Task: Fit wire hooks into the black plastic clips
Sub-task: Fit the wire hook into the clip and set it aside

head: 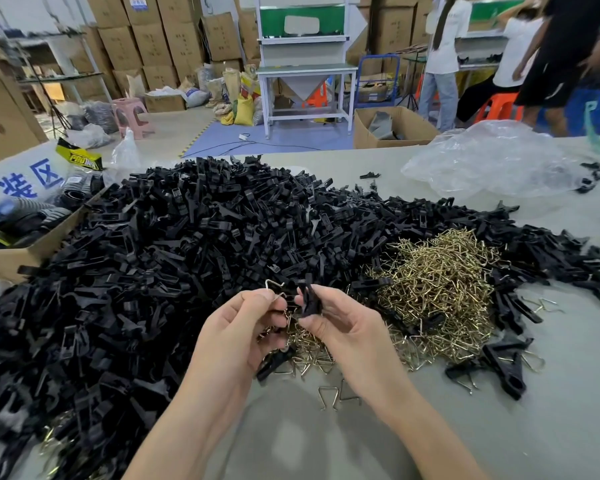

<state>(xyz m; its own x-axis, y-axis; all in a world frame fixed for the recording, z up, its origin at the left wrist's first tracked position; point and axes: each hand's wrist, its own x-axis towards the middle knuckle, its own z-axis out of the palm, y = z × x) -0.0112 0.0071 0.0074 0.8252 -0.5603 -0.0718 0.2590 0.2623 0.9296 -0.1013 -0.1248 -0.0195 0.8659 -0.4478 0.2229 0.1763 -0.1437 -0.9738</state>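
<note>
A: Nearest first: what's by the hands?

B: On the bare surface (326,445) just ahead of the wrists lie two loose hooks (329,396). Above them the left hand (243,327) pinches a single wire hook (274,287) between thumb and fingers. The right hand (343,327) grips one black clip (310,301), held upright. Hook and clip sit just beside each other, not joined.

A: So how far along is it?

B: Early, I'd judge. A few clips off to the right (499,362) seem to carry wire already, though it's hard to be sure at that edge. Beyond the hands the heap of brass-coloured hooks (440,292) is large, and the mound of black clips (174,244) behind and to the left is far larger — nearly all of it is still to do. Farthest back on the surface sits a crumpled plastic bag (492,157).
</note>
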